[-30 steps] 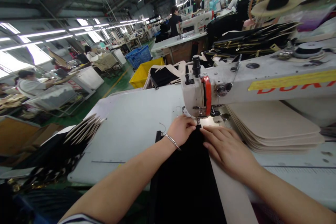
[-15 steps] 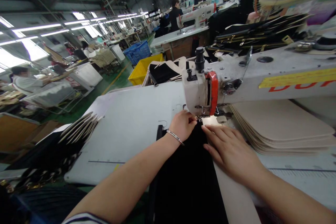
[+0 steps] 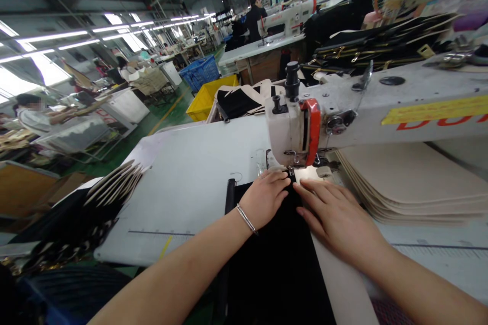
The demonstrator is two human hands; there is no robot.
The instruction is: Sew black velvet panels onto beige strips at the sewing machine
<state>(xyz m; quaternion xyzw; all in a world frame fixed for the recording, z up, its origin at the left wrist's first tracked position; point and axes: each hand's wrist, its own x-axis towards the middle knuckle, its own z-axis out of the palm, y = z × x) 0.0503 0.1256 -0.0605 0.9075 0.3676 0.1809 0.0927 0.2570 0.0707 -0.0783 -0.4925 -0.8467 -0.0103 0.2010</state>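
Note:
A long strip of black fabric (image 3: 282, 264) runs up the table to the needle area of a white sewing machine (image 3: 290, 134). A pale edge piece (image 3: 339, 279) lies along its right side. My left hand (image 3: 265, 198), with a silver bangle at the wrist, rests flat on the black fabric just short of the presser foot, fingers stretched out. My right hand (image 3: 335, 216) lies spread over the fabric's right edge and the pale piece, fingertips near the foot. The machine head partly hides the needle.
Right of the needle, a stack of beige panels (image 3: 412, 177) lies under the machine arm. Black pieces with pale edges (image 3: 114, 183) hang over the table's left side. Behind stand a yellow crate (image 3: 209, 99) and a blue basket (image 3: 200, 73). Other people sit at machines farther off.
My left hand has gone from pinched fingers by the presser foot to lying flat on the fabric, slightly nearer me. The right hand has stayed nearly in place.

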